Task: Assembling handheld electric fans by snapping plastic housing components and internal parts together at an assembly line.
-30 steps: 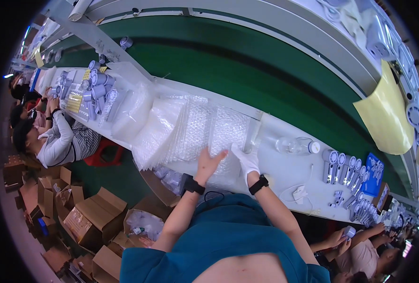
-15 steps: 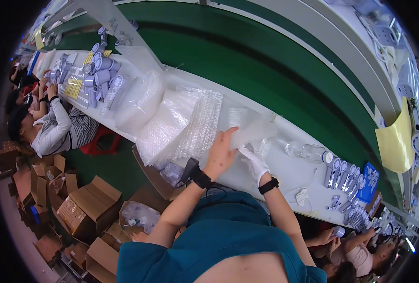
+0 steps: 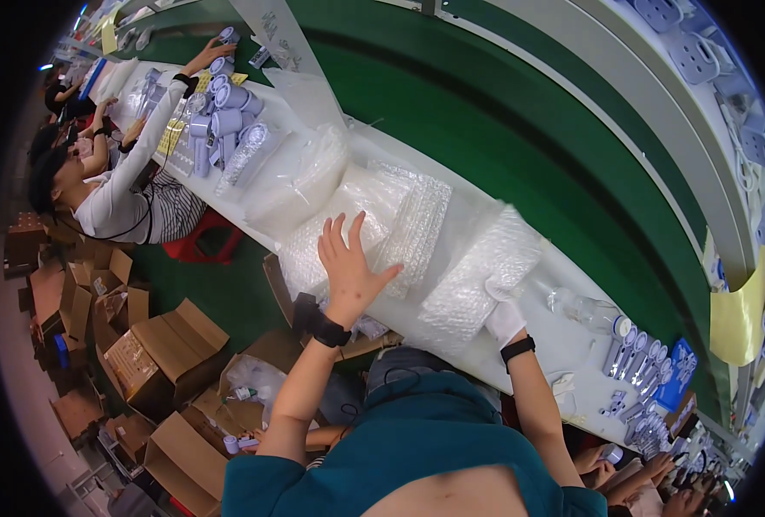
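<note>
My left hand (image 3: 350, 269) is bare, its fingers spread and empty, above the near part of a pile of clear bubble wrap (image 3: 326, 220). My right hand (image 3: 506, 321) wears a white glove and grips the lower right edge of a separate bubble wrap sheet (image 3: 479, 274). That sheet slants over the white table, to the right of the pile; the glove's fingertips are partly hidden by the plastic. Folded bubble wrap (image 3: 424, 226) lies between the two hands. Right of the gloved hand, a clear bottle (image 3: 585, 308) with a white cap lies on its side.
Lilac plastic parts (image 3: 641, 358) stand in rows at the right, beside a blue tray (image 3: 677, 372). More lilac parts (image 3: 227, 121) sit by a co-worker (image 3: 115, 202) at the left. Open cardboard boxes (image 3: 162, 353) crowd the floor. A white post (image 3: 292, 52) rises behind the table.
My left hand has moved left, away from the right hand, and its fingers have spread. The bubble wrap sheet now lies broader under my right hand. The left co-worker's arm has stretched out.
</note>
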Demonstrator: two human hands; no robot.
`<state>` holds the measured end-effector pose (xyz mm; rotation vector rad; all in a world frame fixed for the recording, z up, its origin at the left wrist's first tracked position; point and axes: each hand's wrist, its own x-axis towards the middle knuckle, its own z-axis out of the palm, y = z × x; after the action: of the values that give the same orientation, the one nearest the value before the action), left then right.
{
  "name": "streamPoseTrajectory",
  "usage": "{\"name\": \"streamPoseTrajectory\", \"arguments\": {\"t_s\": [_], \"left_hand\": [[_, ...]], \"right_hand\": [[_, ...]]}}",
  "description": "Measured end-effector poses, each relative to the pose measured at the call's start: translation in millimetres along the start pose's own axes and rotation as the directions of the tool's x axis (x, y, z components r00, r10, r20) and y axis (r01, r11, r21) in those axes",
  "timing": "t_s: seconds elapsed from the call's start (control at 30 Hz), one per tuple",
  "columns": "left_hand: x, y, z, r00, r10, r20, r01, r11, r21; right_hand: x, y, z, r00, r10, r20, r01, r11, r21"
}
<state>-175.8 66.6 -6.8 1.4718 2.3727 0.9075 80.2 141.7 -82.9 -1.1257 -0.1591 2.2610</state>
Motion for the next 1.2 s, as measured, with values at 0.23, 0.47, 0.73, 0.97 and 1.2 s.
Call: {"name": "streamPoseTrajectory", "arguments": {"t_s": [0.23, 0.47, 0.73, 0.97, 1.2], "left_hand": [[5.7, -10.7, 42.4, 0.956, -0.200, 0.216, 0.073, 0.873, 0.483], [44.3, -44.5, 31.6, 0.974, -0.116, 0.192, 0.080, 0.979, 0.186], [131.4, -127.5, -83.8, 0.913, -0.175, 0.369, 0.319, 0.869, -0.378], [153.5, -143.2, -117.7, 0.867, -0.161, 0.472, 0.252, 0.958, -0.136], [99.1, -86.3, -85.4, 0.969, -0.037, 0.246, -0.026, 0.968, 0.248]], "right_hand": [[44.4, 30.7, 13.9, 0.991, 0.125, 0.050, -0.130, 0.985, 0.117], [57.1, 35.1, 31.6, 0.975, 0.170, 0.145, -0.191, 0.971, 0.147], [91.4, 81.5, 49.9, 0.874, 0.315, 0.371, -0.410, 0.888, 0.210], [133.8, 130.3, 181.9, 0.860, 0.295, 0.417, -0.283, 0.955, -0.091], [157.1, 127.6, 224.9, 0.955, 0.295, 0.010, -0.164, 0.558, -0.814]]}}
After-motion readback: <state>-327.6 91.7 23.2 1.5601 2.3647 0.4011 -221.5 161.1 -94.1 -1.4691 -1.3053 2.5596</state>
